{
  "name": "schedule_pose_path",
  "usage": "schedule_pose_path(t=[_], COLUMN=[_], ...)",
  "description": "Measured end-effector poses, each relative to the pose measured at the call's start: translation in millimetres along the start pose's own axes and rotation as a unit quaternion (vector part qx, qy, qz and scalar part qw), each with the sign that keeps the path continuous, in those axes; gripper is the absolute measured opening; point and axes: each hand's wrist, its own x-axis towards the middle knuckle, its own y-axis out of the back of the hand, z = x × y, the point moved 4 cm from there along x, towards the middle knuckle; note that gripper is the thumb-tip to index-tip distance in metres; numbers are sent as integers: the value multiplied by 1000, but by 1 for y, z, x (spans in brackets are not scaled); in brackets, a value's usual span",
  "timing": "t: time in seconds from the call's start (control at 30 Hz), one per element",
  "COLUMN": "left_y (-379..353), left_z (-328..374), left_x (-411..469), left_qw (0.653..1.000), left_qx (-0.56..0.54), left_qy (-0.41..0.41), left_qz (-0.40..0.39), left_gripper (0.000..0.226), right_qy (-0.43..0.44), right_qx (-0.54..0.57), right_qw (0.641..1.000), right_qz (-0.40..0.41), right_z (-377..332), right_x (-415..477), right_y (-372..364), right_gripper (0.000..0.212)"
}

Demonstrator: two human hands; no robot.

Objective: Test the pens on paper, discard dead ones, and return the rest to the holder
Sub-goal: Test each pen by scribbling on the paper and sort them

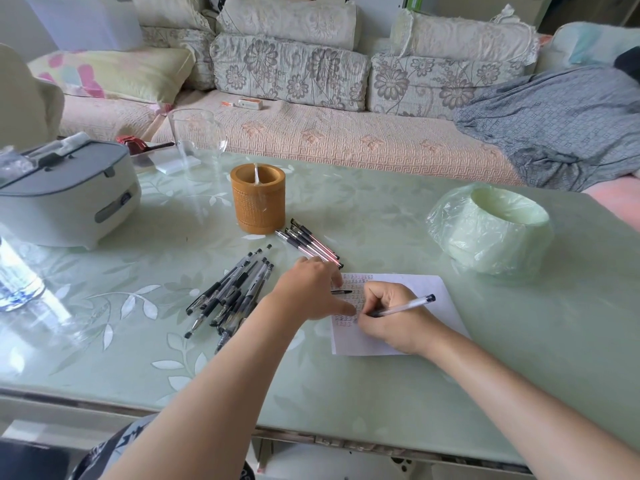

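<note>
Behind everything runs a sofa (pixel 311 133) stacked with floral cushions. In front of you lies the pale green tabletop (pixel 381 393), printed with leaves. At its far left sits a white and grey appliance (pixel 65 199), and at the right a small bin (pixel 491 230) lined with a green plastic bag. A clear glass jug (pixel 197 143) stands near the back edge, with the brown pen holder (pixel 258 206) upright just in front of it.

Your sheet of paper (pixel 440 306) lies flat near the middle, its left part covered in rows of small marks. Left of it is a loose heap of black pens (pixel 232 296). A smaller bunch of pink-barrelled pens (pixel 311 244) lies between the holder and the paper.

Your left hand (pixel 308 292) rests on the paper's left edge, thumb stretched out and fingers relaxed. Your right hand (pixel 391 317) pinches a clear pen (pixel 408 306), tip down on the marks. A short black piece (pixel 341 292) lies at your left fingertips.
</note>
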Motion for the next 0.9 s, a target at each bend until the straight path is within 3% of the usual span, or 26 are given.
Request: schedule_pose_path(t=[0.9], left_y=[-2], left_z=[-1], left_x=[1], left_qw=[1000], left_qx=[-9], left_qy=[18], left_qz=[-9], left_gripper=[60], right_qy=[18], right_qx=[14], right_qw=[1000], right_qz=[17], right_z=[-2], right_x=[-1], right_y=[-1], right_gripper=[24])
